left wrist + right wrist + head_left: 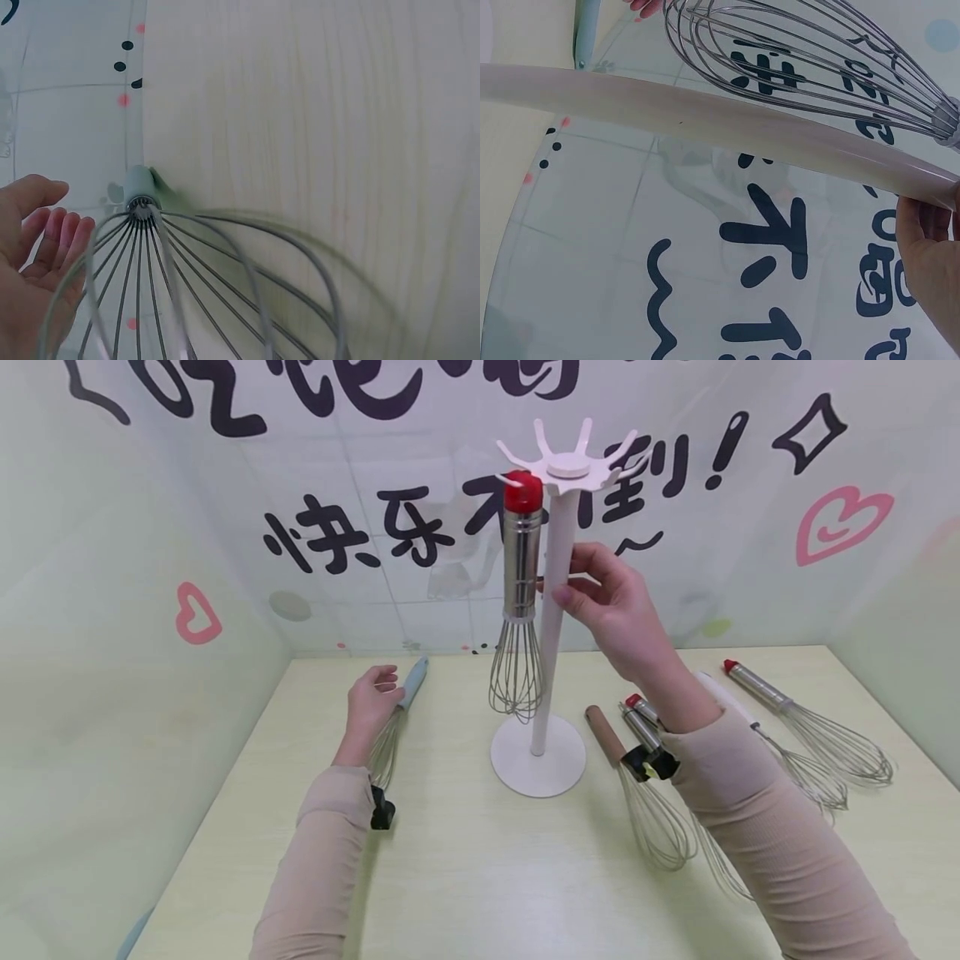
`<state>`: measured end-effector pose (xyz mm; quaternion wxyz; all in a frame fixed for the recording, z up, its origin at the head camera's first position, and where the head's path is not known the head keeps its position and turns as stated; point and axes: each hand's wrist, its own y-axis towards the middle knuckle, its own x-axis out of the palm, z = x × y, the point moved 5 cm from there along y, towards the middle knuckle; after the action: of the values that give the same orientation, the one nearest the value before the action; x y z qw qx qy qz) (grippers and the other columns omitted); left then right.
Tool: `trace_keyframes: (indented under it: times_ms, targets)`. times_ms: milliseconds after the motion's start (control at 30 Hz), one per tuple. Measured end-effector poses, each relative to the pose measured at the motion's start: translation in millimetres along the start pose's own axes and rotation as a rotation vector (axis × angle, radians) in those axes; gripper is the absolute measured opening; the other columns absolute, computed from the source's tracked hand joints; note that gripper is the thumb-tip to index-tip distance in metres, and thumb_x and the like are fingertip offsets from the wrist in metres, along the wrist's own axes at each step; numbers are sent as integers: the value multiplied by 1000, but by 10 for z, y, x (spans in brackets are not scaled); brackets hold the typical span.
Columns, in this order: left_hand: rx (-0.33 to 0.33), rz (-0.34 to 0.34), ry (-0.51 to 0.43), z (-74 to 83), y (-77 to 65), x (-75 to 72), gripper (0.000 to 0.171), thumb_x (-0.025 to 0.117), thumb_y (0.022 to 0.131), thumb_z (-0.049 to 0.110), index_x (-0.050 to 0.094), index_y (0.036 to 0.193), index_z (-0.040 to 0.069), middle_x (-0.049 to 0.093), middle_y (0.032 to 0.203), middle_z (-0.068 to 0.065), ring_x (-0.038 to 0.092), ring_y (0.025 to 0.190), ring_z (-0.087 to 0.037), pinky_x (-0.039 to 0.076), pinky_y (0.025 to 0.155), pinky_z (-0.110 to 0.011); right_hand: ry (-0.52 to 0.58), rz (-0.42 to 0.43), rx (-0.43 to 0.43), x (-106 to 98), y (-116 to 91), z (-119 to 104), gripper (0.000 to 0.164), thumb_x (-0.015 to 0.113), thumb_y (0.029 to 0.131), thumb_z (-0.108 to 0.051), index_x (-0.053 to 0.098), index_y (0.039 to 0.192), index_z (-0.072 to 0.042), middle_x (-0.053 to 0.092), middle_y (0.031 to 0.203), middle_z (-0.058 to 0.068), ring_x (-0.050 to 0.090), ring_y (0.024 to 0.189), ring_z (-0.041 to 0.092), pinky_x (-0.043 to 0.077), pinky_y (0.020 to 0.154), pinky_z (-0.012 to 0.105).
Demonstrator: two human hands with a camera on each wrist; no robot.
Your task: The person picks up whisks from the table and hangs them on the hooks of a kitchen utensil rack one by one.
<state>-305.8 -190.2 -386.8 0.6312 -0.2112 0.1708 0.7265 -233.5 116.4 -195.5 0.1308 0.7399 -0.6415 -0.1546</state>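
Observation:
A white stand [553, 677] with a round base and a crown of upturned hooks stands on the table. From one of its hooks hangs a steel whisk [520, 568] with a red handle end, wires downward. My right hand [618, 614] holds the upper part of the pole, thumb in front and fingers partly hidden behind it. On the left, a whisk with a light-blue handle [414, 682] lies on the table. My left hand [37, 277] is just beside that handle, fingers loosely bent, with a gap between them and the whisk in the left wrist view.
Right of the stand lie several whisks: one with a brown handle [604, 735], one with a white handle [726, 697], and a large steel one with a red end [761, 687]. My right forearm covers part of them. A printed wall sheet [420, 618] stands behind the table.

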Motion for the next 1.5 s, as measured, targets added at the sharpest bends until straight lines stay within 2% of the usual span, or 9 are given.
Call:
trace_keyframes:
  times_ms: [300, 567, 933, 1500]
  targets:
    - [-21, -23, 17, -88, 4, 24, 47, 55, 90, 0, 46, 136, -1, 53, 135, -23, 52, 125, -36, 47, 105, -42, -1, 4, 11, 4, -4, 11, 33, 53, 90, 11, 51, 123, 4, 58, 103, -7, 61, 96, 10, 53, 90, 20]
    - [-27, -30, 53, -121, 4, 37, 48, 54, 90, 0, 45, 137, -2, 52, 136, -23, 50, 126, -36, 46, 106, -43, 26, -10, -16, 14, -9, -4, 33, 52, 90, 11, 49, 123, 8, 57, 103, -5, 62, 95, 11, 53, 89, 20]
    - [-28, -89, 149, -200, 44, 104, 49, 55, 89, 0, 44, 137, -4, 51, 133, -26, 49, 126, -38, 44, 108, -45, 11, -16, -12, 24, 2, 13, 35, 52, 91, 10, 48, 125, 8, 57, 105, -4, 63, 97, 12, 53, 89, 20]
    - [-49, -133, 205, -184, 34, 139, 52, 56, 87, -4, 43, 137, -6, 49, 135, -30, 50, 125, -41, 46, 106, -48, 12, 3, -16, -6, -1, 18, 35, 52, 90, 11, 47, 125, 10, 57, 104, -5, 61, 94, 8, 54, 88, 18]
